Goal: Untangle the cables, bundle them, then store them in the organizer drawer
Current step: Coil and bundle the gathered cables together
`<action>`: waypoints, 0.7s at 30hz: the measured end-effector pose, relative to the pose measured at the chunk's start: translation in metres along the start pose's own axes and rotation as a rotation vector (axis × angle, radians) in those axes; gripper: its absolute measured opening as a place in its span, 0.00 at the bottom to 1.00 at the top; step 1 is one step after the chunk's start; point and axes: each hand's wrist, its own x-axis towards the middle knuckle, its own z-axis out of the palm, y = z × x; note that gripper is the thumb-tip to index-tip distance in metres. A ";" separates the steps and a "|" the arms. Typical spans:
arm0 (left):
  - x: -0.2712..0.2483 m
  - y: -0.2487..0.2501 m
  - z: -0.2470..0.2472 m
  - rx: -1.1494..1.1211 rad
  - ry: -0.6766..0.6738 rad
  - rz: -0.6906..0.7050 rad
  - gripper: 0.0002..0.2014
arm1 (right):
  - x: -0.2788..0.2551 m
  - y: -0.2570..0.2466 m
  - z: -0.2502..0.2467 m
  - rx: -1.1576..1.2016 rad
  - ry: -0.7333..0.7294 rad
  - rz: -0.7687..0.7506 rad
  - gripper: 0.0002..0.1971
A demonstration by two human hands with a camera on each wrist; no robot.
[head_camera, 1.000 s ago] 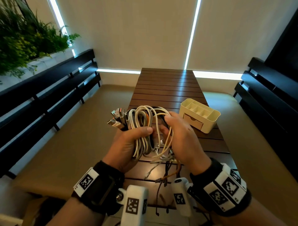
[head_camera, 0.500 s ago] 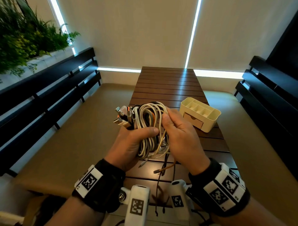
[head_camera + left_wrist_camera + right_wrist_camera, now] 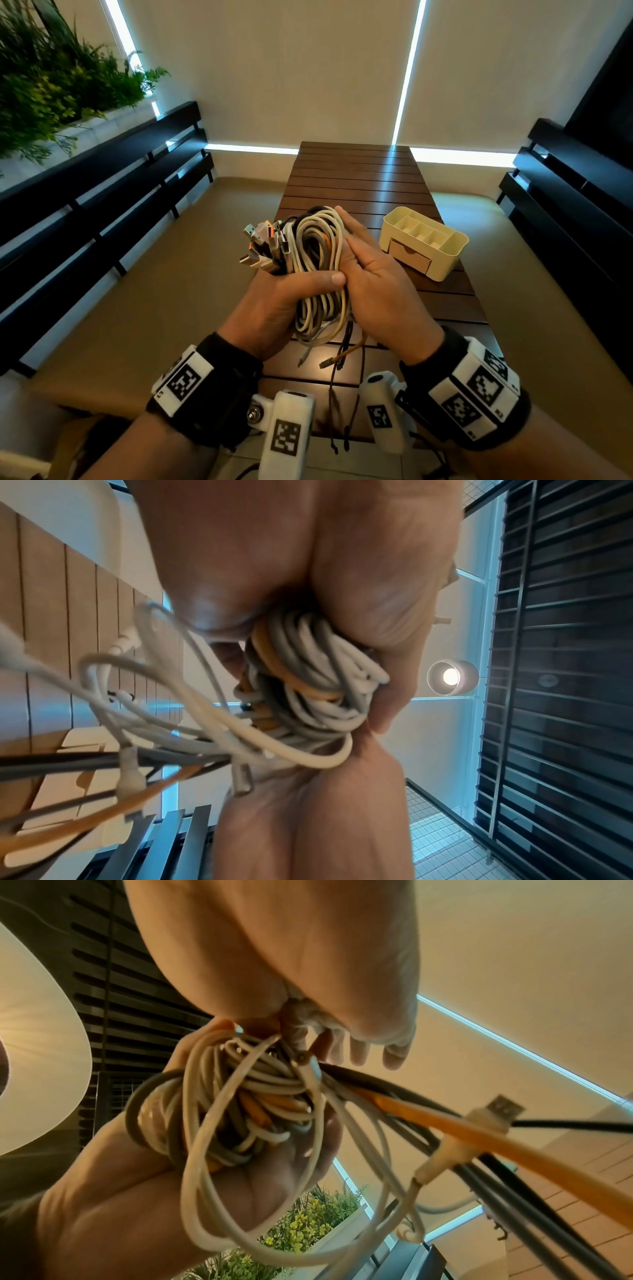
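Cable bundle [image 3: 317, 260] — between both hands

Dim warm room, backlit by cool strips; wide-angle warp on all three views.

Head view: light came through bright gaps around the blinds [image 3: 308, 68], blown out to blue-white, with a glare streak down the slatted surface [image 3: 387, 178]. Dark benches at both edges lost detail and bowed hard. Hands and cables [image 3: 318, 260] were sharp enough. Left wrist view: a round ceiling lamp [image 3: 451, 677] clipped to white, palm in shade, loose cable ends [image 3: 130, 775] near the lens smeared soft. Right wrist view: warm cast, close orange cable [image 3: 479, 1139] out of focus.
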 end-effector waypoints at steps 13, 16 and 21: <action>0.001 -0.007 -0.006 -0.066 0.047 -0.017 0.20 | 0.002 -0.005 -0.016 0.078 -0.100 0.073 0.16; 0.000 -0.009 -0.010 -0.090 0.092 -0.057 0.22 | 0.002 -0.003 -0.025 0.139 0.043 0.068 0.15; 0.000 -0.008 -0.013 -0.092 0.119 -0.031 0.14 | -0.004 0.000 -0.022 0.181 0.076 0.020 0.10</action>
